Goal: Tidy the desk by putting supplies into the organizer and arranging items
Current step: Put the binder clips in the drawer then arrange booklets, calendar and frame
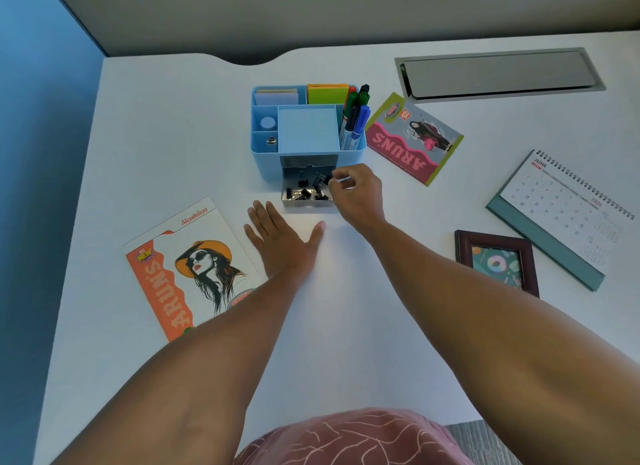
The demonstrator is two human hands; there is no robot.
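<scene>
Meanwhile, right hand pinches a binder clip; left hand lies flat beside "ARUN'S" card.

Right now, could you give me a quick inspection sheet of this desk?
Surface: white desk, with a metal cable hatch.
Job's things: blue organizer holds markers and notes; its drawer is open, with binder clips inside.
Clutter: two flyers, calendar, picture frame.
Hands: left hand flat on desk; right hand pinches a clip at the drawer.
Cables: nothing seen.
Surroundings: blue partition.
</scene>
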